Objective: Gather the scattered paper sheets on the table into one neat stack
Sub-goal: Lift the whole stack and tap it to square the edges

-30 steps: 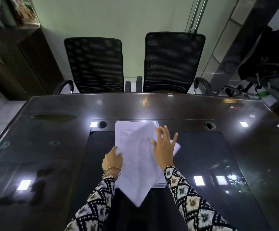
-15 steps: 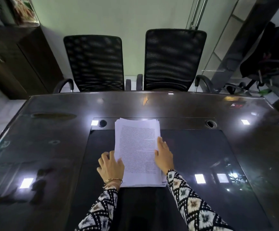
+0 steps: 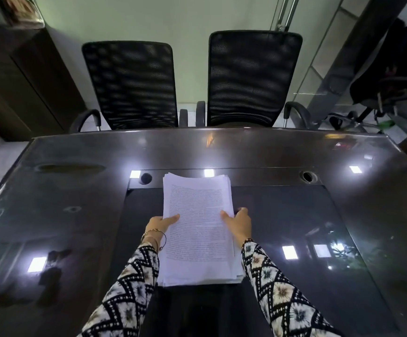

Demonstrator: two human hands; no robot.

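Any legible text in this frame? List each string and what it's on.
No text can be quoted.
Top sheet of the white paper stack: dense printed lines, too small and blurred to read.
Glossy printed item on the dark wooden cabinet, top left: blurred, no words can be made out.
Nothing else shows readable text.
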